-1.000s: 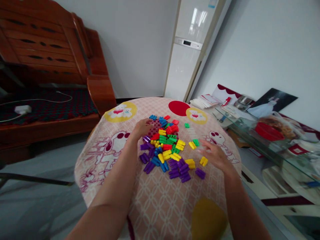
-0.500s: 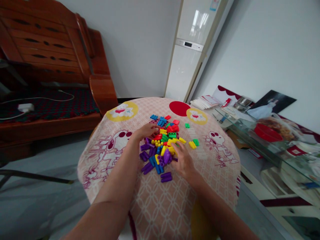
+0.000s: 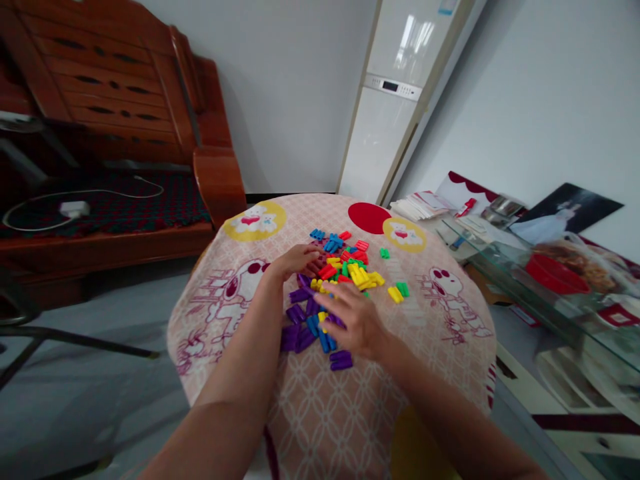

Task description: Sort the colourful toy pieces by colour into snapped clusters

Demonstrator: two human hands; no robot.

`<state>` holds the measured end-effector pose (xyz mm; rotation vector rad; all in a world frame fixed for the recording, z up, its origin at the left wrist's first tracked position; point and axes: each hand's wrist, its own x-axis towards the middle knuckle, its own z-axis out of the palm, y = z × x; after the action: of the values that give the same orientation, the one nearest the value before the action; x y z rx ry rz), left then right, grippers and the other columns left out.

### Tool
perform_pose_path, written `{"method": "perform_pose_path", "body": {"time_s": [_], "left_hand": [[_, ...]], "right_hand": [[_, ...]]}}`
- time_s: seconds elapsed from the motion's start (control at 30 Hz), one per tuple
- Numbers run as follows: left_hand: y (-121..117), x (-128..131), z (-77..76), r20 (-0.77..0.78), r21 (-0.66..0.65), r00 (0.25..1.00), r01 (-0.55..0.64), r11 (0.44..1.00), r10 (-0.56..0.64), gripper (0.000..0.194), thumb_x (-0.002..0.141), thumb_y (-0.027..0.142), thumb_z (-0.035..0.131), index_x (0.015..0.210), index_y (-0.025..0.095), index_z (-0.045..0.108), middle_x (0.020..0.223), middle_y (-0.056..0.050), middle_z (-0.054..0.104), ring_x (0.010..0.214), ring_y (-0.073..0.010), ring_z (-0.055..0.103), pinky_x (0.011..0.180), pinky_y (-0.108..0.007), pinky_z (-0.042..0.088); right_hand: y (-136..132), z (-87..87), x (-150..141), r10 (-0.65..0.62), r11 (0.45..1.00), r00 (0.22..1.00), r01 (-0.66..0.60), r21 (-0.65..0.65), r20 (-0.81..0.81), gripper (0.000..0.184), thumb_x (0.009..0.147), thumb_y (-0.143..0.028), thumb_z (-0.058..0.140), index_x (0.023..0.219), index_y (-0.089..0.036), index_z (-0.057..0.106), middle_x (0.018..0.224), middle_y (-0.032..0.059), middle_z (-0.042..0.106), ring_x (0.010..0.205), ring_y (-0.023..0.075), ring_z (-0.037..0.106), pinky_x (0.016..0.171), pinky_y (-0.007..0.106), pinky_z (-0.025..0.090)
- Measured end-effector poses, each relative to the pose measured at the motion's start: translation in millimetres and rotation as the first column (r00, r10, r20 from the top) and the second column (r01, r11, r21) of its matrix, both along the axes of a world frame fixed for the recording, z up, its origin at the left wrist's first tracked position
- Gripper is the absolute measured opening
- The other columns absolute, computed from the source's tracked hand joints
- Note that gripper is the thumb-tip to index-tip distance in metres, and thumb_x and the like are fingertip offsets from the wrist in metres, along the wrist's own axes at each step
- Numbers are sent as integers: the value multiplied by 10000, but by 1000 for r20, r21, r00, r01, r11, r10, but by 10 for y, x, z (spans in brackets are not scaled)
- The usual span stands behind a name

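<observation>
Plastic building blocks in several colours lie heaped on the round, cloth-covered table [image 3: 320,400]. My left hand [image 3: 299,259] rests at the pile's left edge, fingers apart, beside red blocks [image 3: 327,272] and yellow ones. Over the near right of the heap is my right hand [image 3: 356,320], fingers spread above purple and blue blocks, some hidden beneath it. Yellow blocks [image 3: 359,275] lie just beyond it. Purple blocks [image 3: 297,313] gather at the left, and a single purple block [image 3: 341,360] sits nearest me. Blue blocks [image 3: 333,243] lie at the far side.
A green block [image 3: 385,253] and a yellow block [image 3: 395,295] lie apart at the right. To the right stands a glass-topped cabinet [image 3: 500,267] with a red bowl [image 3: 557,273]. A wooden bench [image 3: 215,173] is at the back left, a white air conditioner [image 3: 385,127] behind.
My right hand has swept left from the table's right side to over the pile, and yellow and purple blocks there have shifted left. My left hand has moved slightly toward the red blocks.
</observation>
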<state>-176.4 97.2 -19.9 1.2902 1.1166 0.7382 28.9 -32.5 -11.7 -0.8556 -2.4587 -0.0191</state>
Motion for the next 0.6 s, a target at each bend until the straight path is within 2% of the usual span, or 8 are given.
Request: {"method": "perform_pose_path", "body": {"time_s": [0.07, 0.13, 0.2, 0.3, 0.4, 0.5, 0.6], "left_hand": [[18, -6, -24, 25, 2, 1000, -4, 1000, 4, 331, 832, 306, 669, 1133, 170, 694, 827, -55, 740, 727, -169, 697, 697, -288, 577], [27, 0, -43, 49, 21, 999, -11, 1000, 10, 337, 818, 305, 677, 1126, 173, 707, 891, -61, 747, 770, -175, 696, 737, -309, 579], [28, 4, -57, 74, 54, 997, -3, 999, -1, 354, 802, 314, 682, 1128, 182, 721, 982, -71, 751, 848, -192, 699, 782, -325, 573], [27, -8, -75, 66, 102, 996, 57, 993, -63, 371, 798, 334, 664, 1134, 194, 734, 1030, -72, 756, 926, -204, 690, 828, -325, 557], [37, -24, -84, -44, 160, 994, 105, 981, -100, 363, 812, 369, 630, 1103, 186, 749, 984, -58, 759, 879, -185, 672, 818, -298, 539], [46, -26, -77, -200, 239, 973, 160, 958, -113, 357, 815, 404, 614, 1058, 189, 764, 968, -35, 755, 877, -180, 648, 787, -261, 518], [42, -23, -61, -292, 281, 949, 206, 937, -121, 318, 802, 396, 623, 996, 196, 776, 881, -8, 741, 821, -169, 626, 734, -234, 496]], "right_hand": [[-284, -92, -117, 219, 973, 955, -229, 26, 197, 421, 948, -401, 595, 1330, -226, 615, 1477, 116, 539, 1364, 309, 444, 1137, 534, 395], [-402, -211, -215, 289, 944, 899, -324, 58, 330, 323, 983, -329, 540, 1274, -228, 638, 1493, 93, 528, 1390, 310, 416, 1159, 585, 353], [-350, -307, -275, 277, 936, 880, -338, 98, 386, 259, 1000, -247, 495, 1192, -218, 665, 1477, 81, 543, 1396, 295, 413, 1177, 605, 324], [-84, -324, -286, 185, 959, 915, -248, 139, 358, 227, 993, -196, 484, 1079, -225, 692, 1418, 59, 587, 1399, 276, 416, 1200, 596, 307], [215, -192, -202, 30, 989, 967, -65, 133, 253, 260, 978, -166, 474, 1052, -241, 712, 1346, 58, 626, 1360, 273, 447, 1208, 589, 300], [486, -40, -4, -119, 992, 986, 113, 58, 119, 297, 966, -151, 470, 1093, -226, 728, 1278, 96, 656, 1306, 281, 468, 1202, 577, 300], [722, 23, 268, -236, 972, 972, 236, -18, 1, 276, 935, -158, 521, 1072, -225, 750, 1228, 106, 673, 1257, 287, 494, 1153, 540, 366]]}}
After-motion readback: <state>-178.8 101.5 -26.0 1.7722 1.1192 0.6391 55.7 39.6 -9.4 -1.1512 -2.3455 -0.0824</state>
